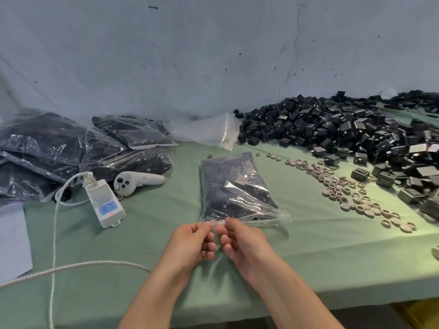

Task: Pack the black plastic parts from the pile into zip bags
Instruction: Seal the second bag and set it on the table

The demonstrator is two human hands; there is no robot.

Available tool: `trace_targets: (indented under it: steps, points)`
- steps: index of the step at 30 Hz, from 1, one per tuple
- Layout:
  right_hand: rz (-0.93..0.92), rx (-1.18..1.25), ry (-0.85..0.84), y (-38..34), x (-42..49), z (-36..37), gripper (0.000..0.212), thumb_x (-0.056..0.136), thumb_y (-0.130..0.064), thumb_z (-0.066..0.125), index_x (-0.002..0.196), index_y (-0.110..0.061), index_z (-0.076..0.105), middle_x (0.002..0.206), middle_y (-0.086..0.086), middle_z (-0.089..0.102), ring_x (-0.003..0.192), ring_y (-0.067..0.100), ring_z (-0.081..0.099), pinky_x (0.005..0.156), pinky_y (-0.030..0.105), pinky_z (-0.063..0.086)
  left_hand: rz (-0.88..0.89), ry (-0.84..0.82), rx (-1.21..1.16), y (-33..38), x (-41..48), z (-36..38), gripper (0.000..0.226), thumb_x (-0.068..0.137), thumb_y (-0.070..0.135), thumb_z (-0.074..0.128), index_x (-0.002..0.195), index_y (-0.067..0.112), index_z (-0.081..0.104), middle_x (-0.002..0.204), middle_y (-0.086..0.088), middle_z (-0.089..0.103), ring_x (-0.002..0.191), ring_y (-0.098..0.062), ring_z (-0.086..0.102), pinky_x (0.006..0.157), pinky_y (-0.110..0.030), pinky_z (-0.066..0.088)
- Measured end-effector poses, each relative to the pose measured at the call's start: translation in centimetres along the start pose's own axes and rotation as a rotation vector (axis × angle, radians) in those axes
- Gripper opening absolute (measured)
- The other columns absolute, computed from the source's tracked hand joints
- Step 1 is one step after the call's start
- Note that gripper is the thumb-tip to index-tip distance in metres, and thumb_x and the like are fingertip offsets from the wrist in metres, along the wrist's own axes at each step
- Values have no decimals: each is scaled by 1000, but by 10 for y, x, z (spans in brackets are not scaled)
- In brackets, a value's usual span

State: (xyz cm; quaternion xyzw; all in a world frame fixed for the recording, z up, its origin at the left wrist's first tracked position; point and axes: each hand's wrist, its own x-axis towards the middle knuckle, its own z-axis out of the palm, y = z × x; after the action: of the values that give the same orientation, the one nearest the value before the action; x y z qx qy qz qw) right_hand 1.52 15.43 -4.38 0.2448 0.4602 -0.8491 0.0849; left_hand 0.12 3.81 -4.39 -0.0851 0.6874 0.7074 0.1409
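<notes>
Your left hand: fingers curled, thumb and forefinger pinching the near edge of the filled zip bag, left of its middle
Your right hand: curled the same way, pinching that same edge just beside your left hand, fingertips almost meeting
Filled zip bag: lying on the green table cover straight ahead of you, stuffed with black parts
Pile of black plastic parts: heaped to your right against the blue backdrop, apart from the filled bag
Packed bags: stacked at your far left
Empty zip bags: lying between the packed bags and the pile
Beige rings: scattered between the filled bag and the pile
White controller and white power strip: on your left, near the packed bags, the strip's cable trailing toward you
</notes>
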Motion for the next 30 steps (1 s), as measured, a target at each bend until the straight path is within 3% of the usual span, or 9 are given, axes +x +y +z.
trace_targets:
  steps: [3,8,15,23,30]
  points:
    - [-13,28,45,-5,2,-9,20,98,-17,59,84,-3,62,55,0,65,39,6,52,39,16,43,-19,1,-14,1,0,-2,22,100,12,54,79,6,57,55,0,56,42,-7,52,41,-18,44]
    - [-20,-59,41,-4,2,-10,16,94,-3,57,81,1,65,57,2,66,40,6,53,40,16,44,-35,15,-4,3,-2,0,26,101,12,53,76,6,55,54,0,54,41,-6,52,40,-17,45]
    - [19,-3,21,-8,5,-10,16,92,-1,55,82,2,66,59,1,66,42,5,54,42,15,45,-34,32,12,4,-1,1,30,101,14,53,72,7,56,52,0,53,42,-6,52,41,-18,45]
    - [18,17,-20,-8,7,-11,21,96,-20,62,81,-5,64,65,4,70,48,8,61,46,17,49,-57,6,-25,6,-1,1,24,99,25,58,94,3,66,64,1,63,47,-8,53,41,-18,46]
    - [40,-24,3,-11,10,-8,11,92,-7,58,82,-4,63,60,1,69,46,8,59,44,18,47,-50,9,-32,5,1,3,19,100,20,57,87,8,64,63,2,65,45,-7,53,40,-18,46]
